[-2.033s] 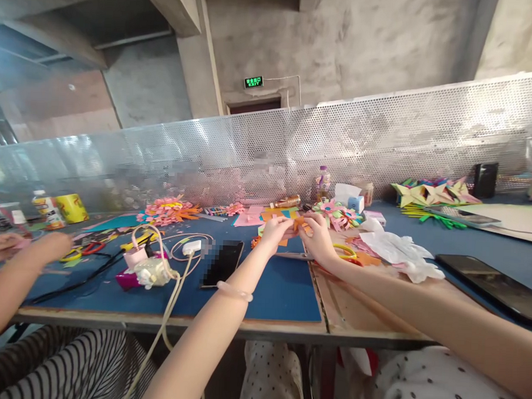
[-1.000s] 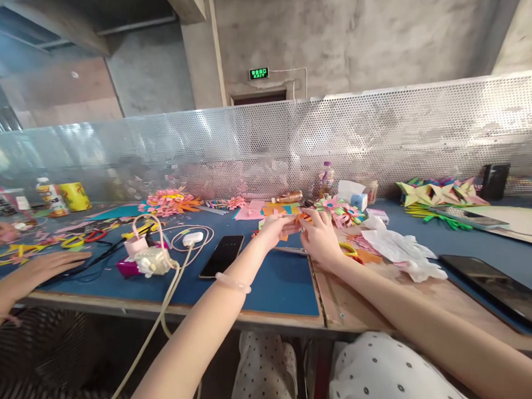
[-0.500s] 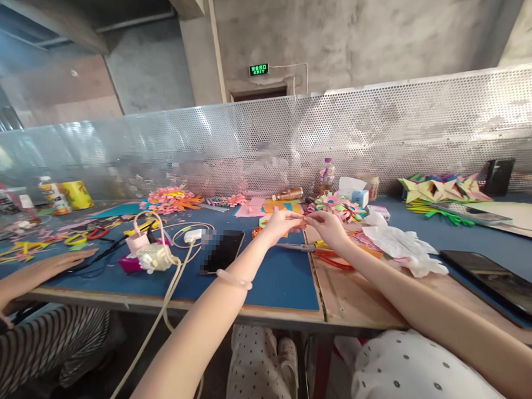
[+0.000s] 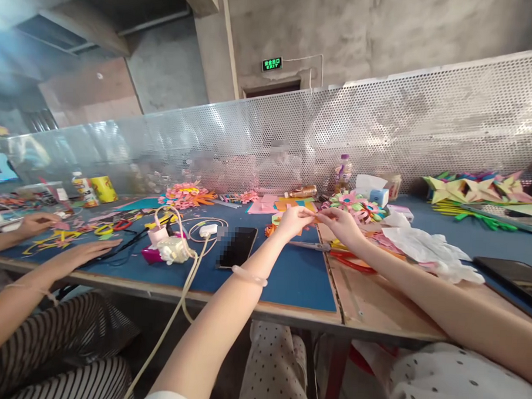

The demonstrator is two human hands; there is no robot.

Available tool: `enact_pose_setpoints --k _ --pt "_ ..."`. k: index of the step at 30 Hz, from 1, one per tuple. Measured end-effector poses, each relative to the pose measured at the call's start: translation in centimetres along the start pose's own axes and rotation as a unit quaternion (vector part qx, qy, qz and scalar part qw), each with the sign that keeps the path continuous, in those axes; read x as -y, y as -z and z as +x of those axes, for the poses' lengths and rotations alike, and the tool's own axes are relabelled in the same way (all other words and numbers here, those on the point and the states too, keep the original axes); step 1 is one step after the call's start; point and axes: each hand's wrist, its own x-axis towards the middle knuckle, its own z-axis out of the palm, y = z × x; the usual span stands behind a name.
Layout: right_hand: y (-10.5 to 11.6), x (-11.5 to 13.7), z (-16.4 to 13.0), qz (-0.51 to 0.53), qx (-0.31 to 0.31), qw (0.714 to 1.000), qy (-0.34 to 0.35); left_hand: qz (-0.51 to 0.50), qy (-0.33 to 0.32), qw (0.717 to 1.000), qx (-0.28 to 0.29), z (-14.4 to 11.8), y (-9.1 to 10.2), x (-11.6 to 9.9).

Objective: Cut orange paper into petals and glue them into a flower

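My left hand [image 4: 295, 219] and my right hand [image 4: 343, 224] meet over the blue mat [image 4: 289, 277], fingertips pinching a small orange paper piece [image 4: 317, 216] between them. The piece is mostly hidden by my fingers. A pale bracelet [image 4: 249, 275] sits on my left wrist. Scissors [image 4: 313, 246] lie on the mat just below my right hand, with orange paper scraps [image 4: 271, 229] under my left hand.
A dark phone [image 4: 238, 247] lies left of my hands, beside a charger and cream cable [image 4: 187, 272]. Paper flowers [image 4: 356, 204], a bottle [image 4: 343, 170], white tissue [image 4: 427, 246] and a tablet [image 4: 516, 275] are to the right. A co-worker's hands [image 4: 90, 252] rest at left. A perforated metal screen [image 4: 383, 134] backs the table.
The view has swung left and tilted up a little. My hands rose slightly from the mat with the orange piece. The co-worker's hand has settled flat on the table.
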Motion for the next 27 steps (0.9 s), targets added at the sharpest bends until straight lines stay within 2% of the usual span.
enact_pose_setpoints --k 4,14,17,23,27 --pt "-0.3 -0.2 -0.1 -0.029 -0.012 0.999 0.02 0.05 -0.014 0.999 0.001 0.0 0.1 0.0" --pt "0.1 0.4 -1.0 -0.012 -0.015 1.0 -0.023 0.106 -0.039 0.993 0.025 0.4 0.2 0.6" --pt "0.2 0.5 -1.1 -0.012 -0.016 0.999 -0.035 0.107 -0.05 0.992 0.03 0.4 0.1 0.5" --pt "0.3 0.1 -1.0 -0.014 -0.032 0.998 -0.047 0.1 -0.032 0.994 0.042 0.2 -0.2 0.5" --pt "0.6 0.1 -0.7 0.015 -0.021 0.999 -0.044 0.09 -0.054 0.994 0.04 0.5 0.0 0.6"
